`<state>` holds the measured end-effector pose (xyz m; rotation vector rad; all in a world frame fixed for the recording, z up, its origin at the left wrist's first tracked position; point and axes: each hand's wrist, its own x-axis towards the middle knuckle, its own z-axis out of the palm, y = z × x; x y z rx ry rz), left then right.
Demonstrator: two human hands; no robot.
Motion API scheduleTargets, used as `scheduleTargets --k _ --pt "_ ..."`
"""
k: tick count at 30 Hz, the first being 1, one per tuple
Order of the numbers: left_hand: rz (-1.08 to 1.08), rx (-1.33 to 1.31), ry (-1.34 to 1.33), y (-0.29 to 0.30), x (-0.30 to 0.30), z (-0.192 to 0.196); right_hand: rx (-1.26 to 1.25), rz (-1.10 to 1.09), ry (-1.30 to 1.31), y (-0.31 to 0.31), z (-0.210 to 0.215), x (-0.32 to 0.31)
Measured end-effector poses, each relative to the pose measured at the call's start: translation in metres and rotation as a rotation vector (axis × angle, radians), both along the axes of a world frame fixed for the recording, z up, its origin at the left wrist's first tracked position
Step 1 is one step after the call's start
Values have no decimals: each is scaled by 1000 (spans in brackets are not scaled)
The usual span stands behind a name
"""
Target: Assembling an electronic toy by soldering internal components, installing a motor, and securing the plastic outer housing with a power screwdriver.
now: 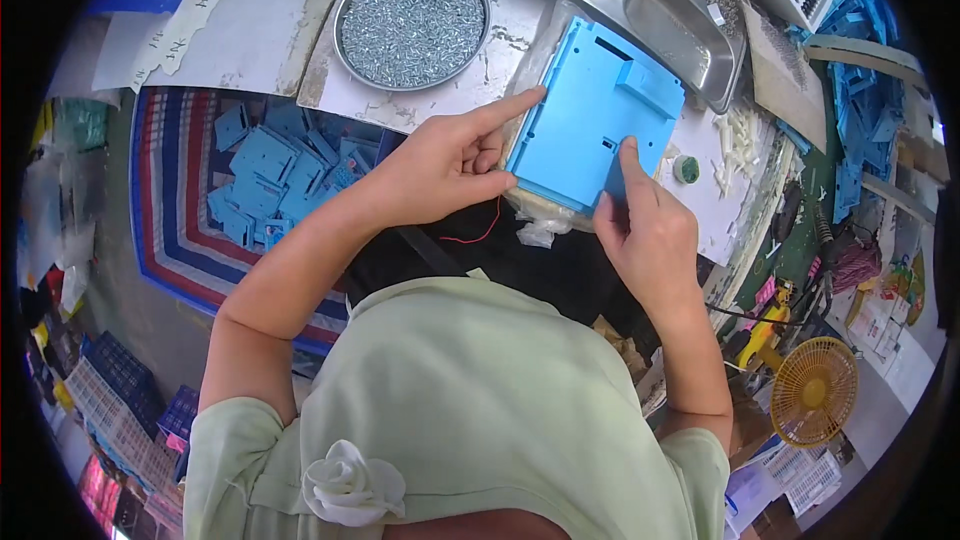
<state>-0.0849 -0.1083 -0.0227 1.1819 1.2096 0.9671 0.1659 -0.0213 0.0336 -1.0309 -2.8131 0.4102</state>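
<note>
A flat blue plastic panel (590, 115) with slots, small holes and a raised block lies tilted on a plastic-wrapped pad (540, 65) in front of me. My left hand (450, 160) holds its left edge, index finger stretched to the side and thumb at the near-left corner, the other fingers curled. On the near-right part of the panel, my right hand (650, 235) grips with the index finger on top and the thumb by the near edge. Its remaining fingers are partly hidden. A small round container of green stuff (686, 169) stands right of the panel.
A round metal tray of small screws (412, 25) stands back left. Behind the panel is a steel compartment tray (675, 25). White plastic pieces (738, 145) lie to the right. A striped bag (180, 210) at left holds several blue parts (265, 175). A yellow fan (814, 392) stands lower right.
</note>
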Motion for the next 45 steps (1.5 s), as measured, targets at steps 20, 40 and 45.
scheduleTargets --k 20,40,45 --pt "446 382 1053 33 -95 -3 201 565 -68 96 -26 -207" --pt "293 477 746 62 -54 32 -440 -147 409 158 12 -12" --pt "244 404 577 80 -30 41 -454 -222 427 147 -1 9"
